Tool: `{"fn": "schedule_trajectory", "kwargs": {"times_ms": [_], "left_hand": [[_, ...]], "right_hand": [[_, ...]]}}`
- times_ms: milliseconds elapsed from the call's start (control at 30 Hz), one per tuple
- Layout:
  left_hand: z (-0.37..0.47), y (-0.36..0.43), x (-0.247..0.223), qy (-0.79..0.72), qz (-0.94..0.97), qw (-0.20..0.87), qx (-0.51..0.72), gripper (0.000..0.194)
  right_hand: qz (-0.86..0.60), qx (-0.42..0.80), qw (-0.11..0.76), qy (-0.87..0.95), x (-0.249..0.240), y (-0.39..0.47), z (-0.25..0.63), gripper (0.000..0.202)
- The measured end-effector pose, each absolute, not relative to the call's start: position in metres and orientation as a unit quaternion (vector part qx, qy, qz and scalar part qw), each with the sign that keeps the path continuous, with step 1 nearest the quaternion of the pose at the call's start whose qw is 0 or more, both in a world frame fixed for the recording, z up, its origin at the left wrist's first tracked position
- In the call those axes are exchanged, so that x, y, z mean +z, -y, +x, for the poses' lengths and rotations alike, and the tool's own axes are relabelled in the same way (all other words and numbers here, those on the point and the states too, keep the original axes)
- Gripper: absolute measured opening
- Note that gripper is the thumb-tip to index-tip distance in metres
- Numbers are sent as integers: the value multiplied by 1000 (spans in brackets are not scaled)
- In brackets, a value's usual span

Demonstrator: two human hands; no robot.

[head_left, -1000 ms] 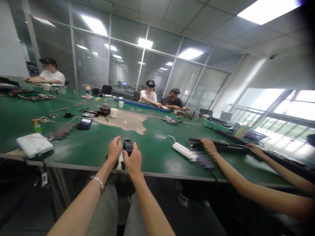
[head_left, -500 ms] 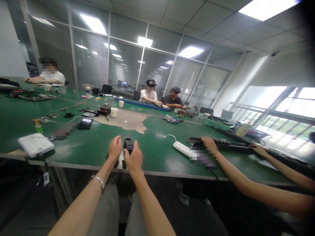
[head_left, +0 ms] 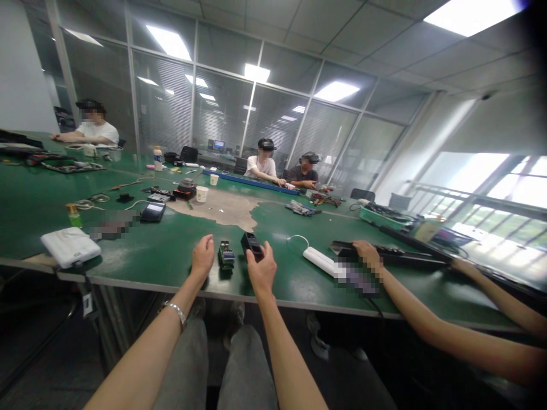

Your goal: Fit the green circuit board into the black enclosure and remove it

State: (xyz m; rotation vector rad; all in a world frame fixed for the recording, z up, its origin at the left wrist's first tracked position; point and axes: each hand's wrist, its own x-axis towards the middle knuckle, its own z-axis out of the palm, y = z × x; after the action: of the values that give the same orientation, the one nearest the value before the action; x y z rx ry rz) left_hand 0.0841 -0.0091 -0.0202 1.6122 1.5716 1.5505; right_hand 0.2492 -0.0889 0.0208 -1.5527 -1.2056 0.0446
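In my right hand [head_left: 262,269] is a black plastic housing [head_left: 251,245] with window-like cut-outs, gripped between thumb and fingers just above the green table. A small green circuit board assembly [head_left: 226,256] with a bluish display-like part stands on the table between my hands, apart from both. Just left of it, my left hand [head_left: 202,257] is closed, fingers curled inward; their inner side is hidden, so I cannot tell what they hold, if anything.
The green table [head_left: 171,262] bears a white box-shaped device [head_left: 70,247], a paper cup [head_left: 202,194], a black phone-like device [head_left: 152,212] and a white power strip [head_left: 318,262]. To the right, a co-worker's hands [head_left: 368,253] hold a long black part. Other people sit across the table.
My right hand has moved right with the black housing, away from the circuit board assembly, which now stands uncovered. My left hand remains curled beside it. The view has shifted slightly.
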Motion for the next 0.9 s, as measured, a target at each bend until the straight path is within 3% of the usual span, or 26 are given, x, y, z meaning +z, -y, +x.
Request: {"fn": "schedule_trajectory", "kwargs": {"times_ms": [367,567,900], "left_hand": [[82,3,-27,-560,578,209,556,36],[82,5,-26,-555,571,214,565,35],[81,7,-22,-562,568,210,563,34]], "right_hand": [[-666,-30,488,564,-21,85,256,72],[-653,-76,497,567,-25,88,257,76],[-655,13,516,552,-7,96,250,67]]}}
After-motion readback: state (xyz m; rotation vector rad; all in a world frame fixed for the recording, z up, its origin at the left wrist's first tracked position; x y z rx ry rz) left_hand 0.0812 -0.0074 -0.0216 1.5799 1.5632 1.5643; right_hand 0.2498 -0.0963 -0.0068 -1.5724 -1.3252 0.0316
